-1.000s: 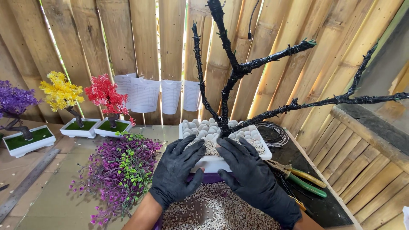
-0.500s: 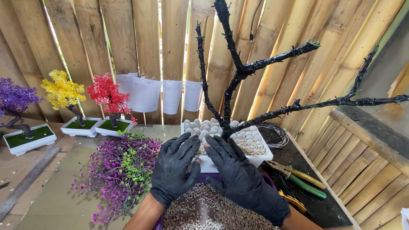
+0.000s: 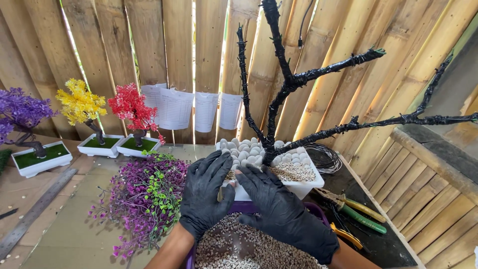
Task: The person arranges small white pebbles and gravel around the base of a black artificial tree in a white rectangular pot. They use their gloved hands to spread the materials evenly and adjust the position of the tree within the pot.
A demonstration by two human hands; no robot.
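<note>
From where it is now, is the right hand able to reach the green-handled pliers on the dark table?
Probably yes. The right hand rests at the white rectangular pot, and the green-handled pliers lie uncovered just to its right, with nothing between.

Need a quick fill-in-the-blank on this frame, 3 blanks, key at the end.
1. Both hands, left hand and right hand, wear ____ gloves.
2. The black bare tree stands in a ____ rectangular pot.
3. Of the small trees at left, the one between purple and red is ____.

Missing words: black; white; yellow
</note>
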